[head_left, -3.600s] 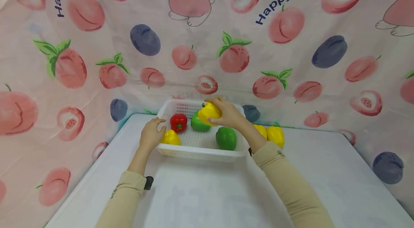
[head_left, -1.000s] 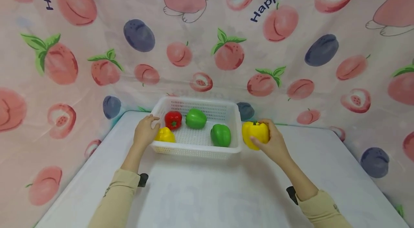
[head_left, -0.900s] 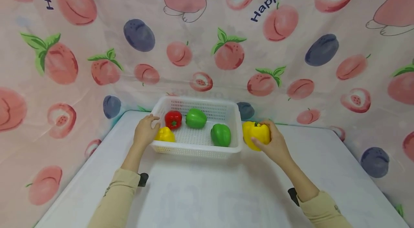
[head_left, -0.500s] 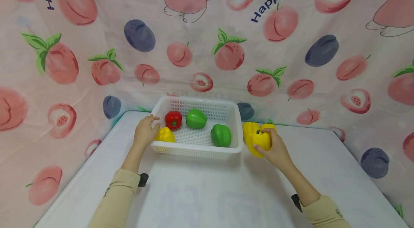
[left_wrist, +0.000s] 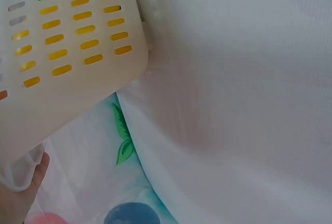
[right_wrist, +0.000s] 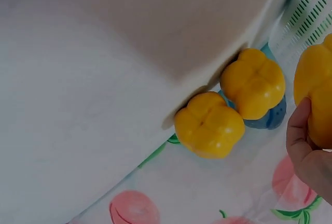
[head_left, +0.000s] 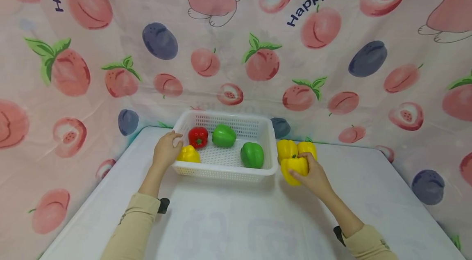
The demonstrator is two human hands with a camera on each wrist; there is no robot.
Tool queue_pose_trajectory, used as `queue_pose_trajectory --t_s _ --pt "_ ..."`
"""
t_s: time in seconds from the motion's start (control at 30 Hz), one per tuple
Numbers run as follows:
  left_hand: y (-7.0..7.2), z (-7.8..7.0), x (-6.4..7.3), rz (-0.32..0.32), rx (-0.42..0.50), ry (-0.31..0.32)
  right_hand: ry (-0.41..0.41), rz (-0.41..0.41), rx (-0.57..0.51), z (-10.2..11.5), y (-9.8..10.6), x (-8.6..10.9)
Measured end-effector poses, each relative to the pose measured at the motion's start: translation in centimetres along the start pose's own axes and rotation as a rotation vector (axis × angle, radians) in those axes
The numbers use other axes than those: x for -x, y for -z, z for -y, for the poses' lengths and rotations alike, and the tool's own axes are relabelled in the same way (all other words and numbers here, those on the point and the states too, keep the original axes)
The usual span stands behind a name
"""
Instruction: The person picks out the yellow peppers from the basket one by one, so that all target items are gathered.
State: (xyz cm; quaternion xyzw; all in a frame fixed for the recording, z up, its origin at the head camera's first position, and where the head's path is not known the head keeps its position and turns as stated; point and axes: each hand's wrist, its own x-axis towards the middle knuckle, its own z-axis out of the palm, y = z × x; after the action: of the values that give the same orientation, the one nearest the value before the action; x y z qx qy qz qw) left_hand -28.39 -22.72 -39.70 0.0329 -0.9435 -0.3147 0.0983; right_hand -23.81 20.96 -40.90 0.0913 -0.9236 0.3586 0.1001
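My right hand [head_left: 314,176] grips a yellow bell pepper [head_left: 292,172] just outside the near right corner of a white plastic basket [head_left: 225,172]. In the right wrist view, the held yellow bell pepper [right_wrist: 315,73] is at the right edge, with the thumb against its side. Two more yellow bell peppers [head_left: 287,149] [head_left: 307,149] stand behind it on the table. My left hand [head_left: 166,149] holds the basket's left rim, fingers over the edge. Inside lie a red bell pepper [head_left: 198,137], two green bell peppers [head_left: 223,135] [head_left: 252,155] and a yellow bell pepper [head_left: 189,154].
A white cloth covers the table [head_left: 236,219]. Directly behind the basket rises a pink fruit-print curtain [head_left: 228,67], which also closes off the left and right sides.
The right hand has carried the yellow bell pepper from over the basket to its right, then nearer to me, uncovering the two yellow bell peppers behind. The left hand has stayed at the rim.
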Motion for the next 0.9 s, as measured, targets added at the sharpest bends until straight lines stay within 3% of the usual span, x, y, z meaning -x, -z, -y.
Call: queue_pose_trajectory --t_s 0.43,0.9 --pt "0.0 -0.2 0.1 0.010 -0.008 0.008 -0.118 0.091 -0.002 -1.2 -0.6 -0.5" --pt "-0.3 0.0 0.2 -0.010 -0.008 -0.006 -0.160 0.144 0.054 -1.9 -1.4 -1.3"
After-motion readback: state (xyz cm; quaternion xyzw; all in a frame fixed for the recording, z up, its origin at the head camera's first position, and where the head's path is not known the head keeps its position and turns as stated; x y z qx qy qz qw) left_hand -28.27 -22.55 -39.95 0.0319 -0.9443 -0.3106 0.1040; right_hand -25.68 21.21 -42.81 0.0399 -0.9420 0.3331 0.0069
